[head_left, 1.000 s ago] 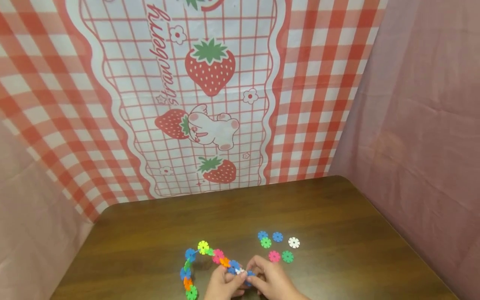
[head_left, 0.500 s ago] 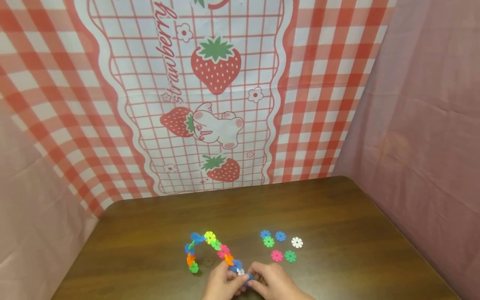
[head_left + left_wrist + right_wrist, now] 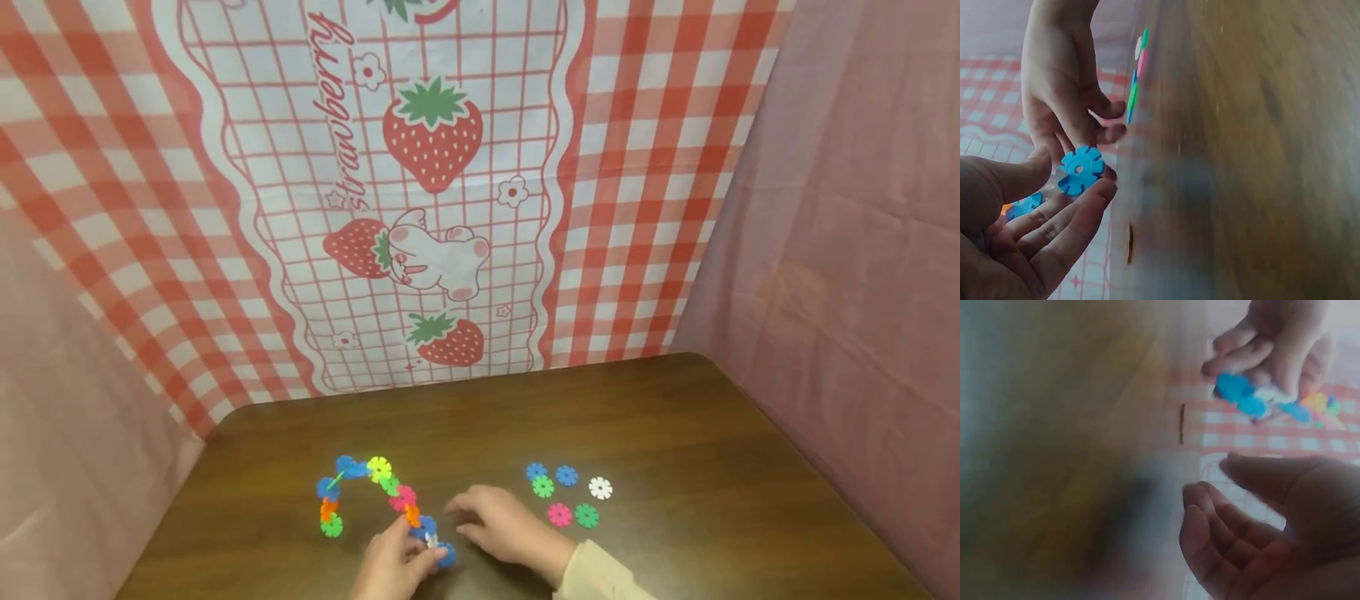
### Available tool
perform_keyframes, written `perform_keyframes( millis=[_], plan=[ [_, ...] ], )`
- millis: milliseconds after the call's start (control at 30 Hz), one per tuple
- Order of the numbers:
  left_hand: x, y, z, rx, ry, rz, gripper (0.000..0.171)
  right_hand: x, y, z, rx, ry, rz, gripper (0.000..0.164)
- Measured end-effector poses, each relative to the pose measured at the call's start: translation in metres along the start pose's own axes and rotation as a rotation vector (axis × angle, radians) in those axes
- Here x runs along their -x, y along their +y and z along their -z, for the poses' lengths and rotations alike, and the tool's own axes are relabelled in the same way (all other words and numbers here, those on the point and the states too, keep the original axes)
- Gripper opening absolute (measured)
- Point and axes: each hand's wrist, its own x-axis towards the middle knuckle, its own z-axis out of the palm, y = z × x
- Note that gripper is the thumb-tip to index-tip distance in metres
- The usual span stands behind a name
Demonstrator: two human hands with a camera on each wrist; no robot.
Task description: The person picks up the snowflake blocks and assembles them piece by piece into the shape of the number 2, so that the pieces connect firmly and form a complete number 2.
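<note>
One hand, the left [image 3: 390, 562], pinches the near end of a chain of notched plastic discs [image 3: 389, 484] between thumb and fingers, with a blue disc [image 3: 446, 556] jutting just past the fingertips and a white disc [image 3: 432, 540] next to it. The right hand [image 3: 502, 525] is free of any piece, its fingers loosely bent, near the chain but apart from it. From the left hand the chain arches over the table [image 3: 675, 433] through blue, orange, pink, green and yellow discs, then curves back to a green disc [image 3: 332, 526] at its far end; whether that end touches the tabletop is unclear. Compared with half a second ago, when both hands met at the near end, the right hand has come away, the left hand and chain have shifted to the person's left, and a pale sleeve [image 3: 600, 575] has come into view. Beyond the right hand lie six loose discs [image 3: 558, 515] in the same arrangement as before: two blue, two green, one pink, one white. Behind the table hangs a red-and-white checked cloth [image 3: 630, 167] printed with strawberries.
</note>
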Motion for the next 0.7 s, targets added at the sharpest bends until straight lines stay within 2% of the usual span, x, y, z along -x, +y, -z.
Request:
perform_keyframes(
  millis=[167, 233, 333, 500, 633, 700],
  plan=[
    [0.003, -0.006, 0.011, 0.003, -0.076, 0.046, 0.046, -0.023, -0.005, -0.012, 0.119, -0.139, 0.064, 0.039],
    [0.003, -0.007, 0.013, 0.018, -0.093, 0.061, 0.048, -0.028, -0.007, -0.015, 0.166, -0.159, 0.077, 0.038],
    [0.004, -0.009, 0.012, 0.048, -0.087, 0.075, 0.040, -0.031, -0.007, -0.019, 0.238, -0.148, 0.060, 0.029],
    [0.003, -0.009, 0.008, 0.073, -0.055, 0.068, 0.034, -0.024, -0.002, -0.017, 0.197, -0.125, -0.006, 0.020],
    [0.000, -0.010, 0.004, 0.083, -0.035, 0.047, 0.034, -0.015, 0.001, -0.013, 0.119, -0.084, -0.052, 0.024],
    [-0.001, -0.010, 0.002, 0.094, -0.023, 0.037, 0.034, -0.013, 0.001, -0.012, 0.117, -0.070, -0.063, 0.026]
  ],
)
